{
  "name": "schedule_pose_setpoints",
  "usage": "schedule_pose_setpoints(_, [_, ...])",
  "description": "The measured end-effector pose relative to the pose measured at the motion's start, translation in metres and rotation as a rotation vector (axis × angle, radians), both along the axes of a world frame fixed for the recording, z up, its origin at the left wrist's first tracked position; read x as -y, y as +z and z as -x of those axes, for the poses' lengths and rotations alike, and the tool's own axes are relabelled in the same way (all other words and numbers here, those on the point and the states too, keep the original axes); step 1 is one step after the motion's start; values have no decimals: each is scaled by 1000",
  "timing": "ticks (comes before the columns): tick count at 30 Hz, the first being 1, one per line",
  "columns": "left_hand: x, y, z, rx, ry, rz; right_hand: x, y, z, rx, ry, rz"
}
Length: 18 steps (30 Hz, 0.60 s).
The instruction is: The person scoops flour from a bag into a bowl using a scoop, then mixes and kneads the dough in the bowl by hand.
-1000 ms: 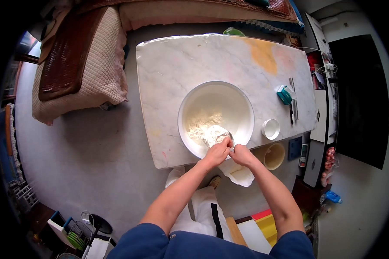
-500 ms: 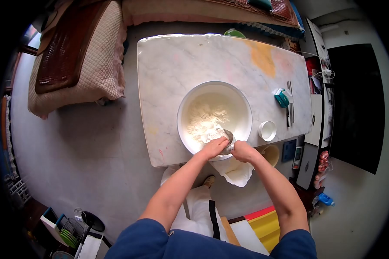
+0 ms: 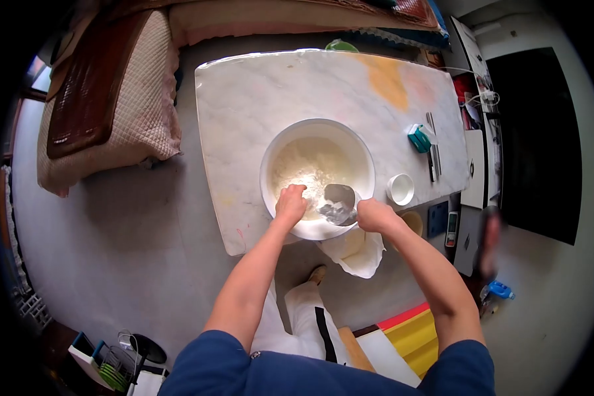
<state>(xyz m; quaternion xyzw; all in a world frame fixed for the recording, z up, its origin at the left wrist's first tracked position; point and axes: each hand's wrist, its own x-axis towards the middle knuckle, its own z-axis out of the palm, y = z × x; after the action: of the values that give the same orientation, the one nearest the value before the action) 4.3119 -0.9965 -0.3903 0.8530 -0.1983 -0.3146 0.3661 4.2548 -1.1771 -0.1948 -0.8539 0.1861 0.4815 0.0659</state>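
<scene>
A large white bowl (image 3: 367,155) stands near the front edge of the table, with loose white powder like flour (image 3: 303,173) inside. My right hand (image 3: 374,216) grips the handle of a metal scoop (image 3: 340,203), held tilted over the right part of the bowl with some white residue on it. Over the left part of the bowl, my left hand (image 3: 290,203) reaches down to the powder, thumb apart and the other fingers partly hidden; nothing shows in it. A white bag (image 3: 363,259) hangs open below the table edge, under my right hand.
To the right on the marbled table (image 3: 244,99) are a small white cup (image 3: 400,189), a teal-and-white packet (image 3: 419,138) and dark, thin rods (image 3: 435,145). A beige bucket (image 3: 412,223) stands below the right edge. A padded seat (image 3: 138,112) is at the left.
My left hand has come off the scoop and moved left over the powder. The scoop, in my right hand, has turned so its bowl shows. The view has shifted slightly.
</scene>
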Motion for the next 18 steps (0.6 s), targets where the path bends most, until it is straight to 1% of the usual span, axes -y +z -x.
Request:
schedule_pose_setpoints(1, [-2, 1, 2, 49, -2, -22, 1, -4, 3, 1, 2, 7])
schedule_pose_setpoints(4, [-10, 0, 7, 135, 13, -17, 13, -9, 23, 54, -125, -43])
schedule_pose_setpoints(5, [-11, 5, 9, 99, 30, 0, 17, -10, 34, 92, -161, -43])
schedule_pose_setpoints(8, [-9, 19, 10, -93, 42, -130, 27, -8, 77, 218, -224, -85])
schedule_pose_setpoints(11, [-12, 6, 26, 141, 7, -9, 38, -2, 131, 330, -358, -166])
schedule_pose_setpoints(13, [-6, 12, 41, 278, 14, -28, 46, 3, 169, 392, -440, -211])
schedule_pose_setpoints(14, [-2, 18, 47, 352, 22, -36, 49, 12, 187, 361, -464, -175])
schedule_pose_setpoints(16, [8, 27, 65, 379, 22, 12, 51, 31, 220, 295, -509, -109])
schedule_pose_setpoints(18, [24, 39, 90, 418, 5, 72, 53, 33, 257, 226, -497, -28])
